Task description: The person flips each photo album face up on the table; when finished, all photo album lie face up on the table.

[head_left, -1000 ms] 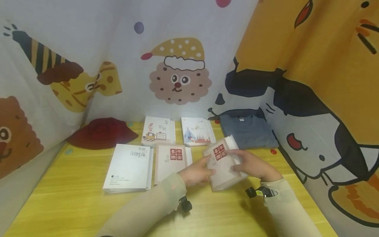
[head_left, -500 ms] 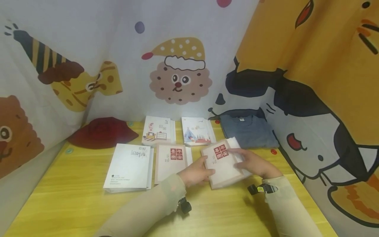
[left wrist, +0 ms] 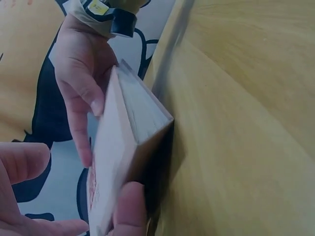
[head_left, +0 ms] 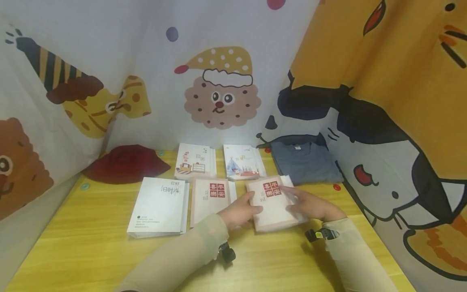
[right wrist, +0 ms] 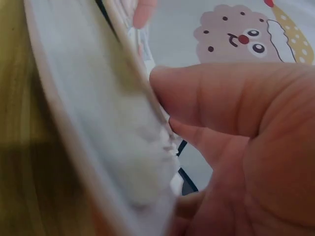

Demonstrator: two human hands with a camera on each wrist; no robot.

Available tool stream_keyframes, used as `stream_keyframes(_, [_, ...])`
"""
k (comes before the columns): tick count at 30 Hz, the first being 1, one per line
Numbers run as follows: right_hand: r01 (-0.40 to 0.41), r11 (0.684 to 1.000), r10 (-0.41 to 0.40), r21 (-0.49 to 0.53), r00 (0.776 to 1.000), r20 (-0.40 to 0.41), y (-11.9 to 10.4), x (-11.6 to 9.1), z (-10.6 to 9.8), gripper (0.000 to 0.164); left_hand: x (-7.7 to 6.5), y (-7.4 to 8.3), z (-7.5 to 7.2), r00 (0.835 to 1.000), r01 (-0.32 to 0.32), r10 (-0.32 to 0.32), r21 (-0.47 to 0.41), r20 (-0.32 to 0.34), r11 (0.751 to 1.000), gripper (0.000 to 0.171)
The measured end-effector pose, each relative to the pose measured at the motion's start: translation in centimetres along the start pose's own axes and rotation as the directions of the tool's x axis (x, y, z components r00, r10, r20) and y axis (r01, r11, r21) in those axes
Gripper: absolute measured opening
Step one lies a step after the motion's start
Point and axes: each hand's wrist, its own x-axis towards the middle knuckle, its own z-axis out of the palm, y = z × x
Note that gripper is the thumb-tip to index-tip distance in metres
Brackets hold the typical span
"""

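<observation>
Both hands are on a thick, pale pink photo album (head_left: 271, 211) with a red block of white characters on its cover. My left hand (head_left: 238, 211) holds its left edge, the thumb over the cover. At the opposite side, my right hand (head_left: 315, 202) grips the page edge, with thumb and a finger on the cover. The right wrist view shows the pale pages (right wrist: 98, 108) standing slightly apart between the covers. In the left wrist view, the album's lower edge (left wrist: 147, 113) is close over the table. A matching pink album (head_left: 208, 207) lies just left of my left hand.
A white album (head_left: 158, 207) lies at the left of the front row. Behind stand two illustrated albums, one with a sofa (head_left: 193, 160) and one with a tent (head_left: 240, 162). A dark red hat (head_left: 127, 164) and folded blue-grey shirt (head_left: 306, 162) flank them on the wooden table (head_left: 87, 247).
The held album has come down from a tilted, turned pose to a flatter, straighter one at the right of its twin. Both hands moved with it and keep hold.
</observation>
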Motion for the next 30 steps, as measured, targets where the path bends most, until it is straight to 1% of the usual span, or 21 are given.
stream_keyframes(3, [-0.023, 1.0, 0.023, -0.016, 0.999, -0.023, -0.2, 0.2, 0.4, 0.072, 0.0, 0.1, 0.0, 1.0, -0.016, 0.017, 0.043, -0.023, 0.999, 0.087])
stream_keyframes(5, [-0.035, 0.999, 0.034, -0.034, 0.999, -0.037, -0.4, 0.3, 0.7, 0.07, 0.0, 0.3, -0.1, 0.999, -0.026, 0.03, 0.09, -0.042, 0.996, 0.085])
stream_keyframes(8, [-0.062, 0.997, 0.06, -0.048, 0.997, -0.052, -0.9, 0.4, 1.1, 0.07, 0.0, 0.3, -0.2, 0.998, -0.033, 0.041, 0.138, -0.057, 0.99, 0.084])
stream_keyframes(11, [-0.064, 0.995, 0.06, -0.074, 0.997, -0.056, -0.9, 0.7, 1.4, 0.07, -0.2, 0.3, -0.2, 0.998, -0.027, 0.036, 0.148, -0.059, 0.989, 0.084])
stream_keyframes(15, [-0.04, 0.995, 0.035, -0.092, 0.998, -0.053, -0.7, 1.2, 1.6, 0.069, -0.2, 0.3, -0.4, 0.998, -0.037, 0.045, 0.144, -0.051, 0.989, 0.085])
stream_keyframes(21, [0.045, 0.996, -0.047, -0.083, 0.999, -0.023, -0.5, 1.7, 1.7, 0.065, 0.0, 0.1, -0.8, 0.996, -0.054, 0.064, 0.17, -0.056, 0.984, 0.085])
stream_keyframes(24, [0.05, 0.995, -0.052, -0.082, 0.998, -0.019, -0.3, 2.0, 1.8, 0.063, 0.2, 0.1, -0.8, 0.996, -0.06, 0.072, 0.198, -0.057, 0.978, 0.084])
stream_keyframes(26, [0.038, 0.996, -0.04, -0.086, 0.999, -0.023, -0.2, 2.1, 1.9, 0.064, 0.3, 0.1, -0.8, 0.996, -0.058, 0.071, 0.216, -0.057, 0.975, 0.085])
stream_keyframes(30, [0.04, 0.997, -0.041, -0.073, 0.999, -0.017, -0.1, 2.4, 2.0, 0.065, 0.3, 0.1, -0.7, 0.997, -0.048, 0.059, 0.202, -0.053, 0.978, 0.094])
